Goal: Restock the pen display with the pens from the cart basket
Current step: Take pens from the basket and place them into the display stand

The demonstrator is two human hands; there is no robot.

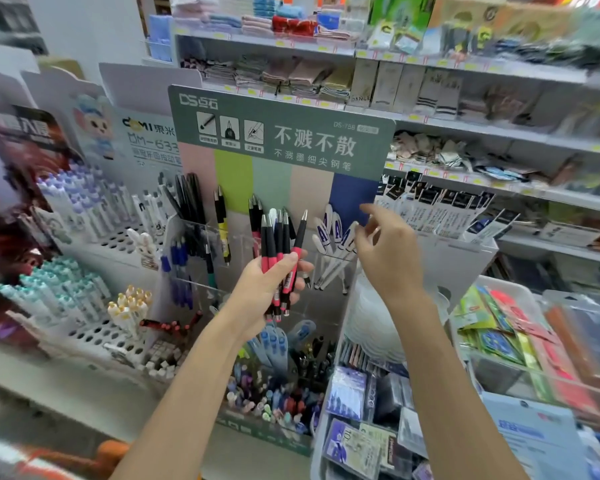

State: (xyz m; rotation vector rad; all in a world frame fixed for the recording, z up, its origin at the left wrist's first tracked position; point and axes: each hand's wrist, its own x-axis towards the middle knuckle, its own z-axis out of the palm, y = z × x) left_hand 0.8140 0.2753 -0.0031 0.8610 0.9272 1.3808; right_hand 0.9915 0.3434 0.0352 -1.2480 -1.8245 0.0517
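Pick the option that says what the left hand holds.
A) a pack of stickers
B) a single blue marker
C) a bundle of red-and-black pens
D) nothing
C: the left hand grips a bundle of red-and-black pens in front of the pen display, while the right hand holds nothing.

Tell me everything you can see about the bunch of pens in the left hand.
The bunch of pens is several slim pens, plastic-looking, with black upper barrels, pinkish-red lower barrels and silvery upper ends. The left hand grips them around the middle, upright and slightly fanned, before the green display board.
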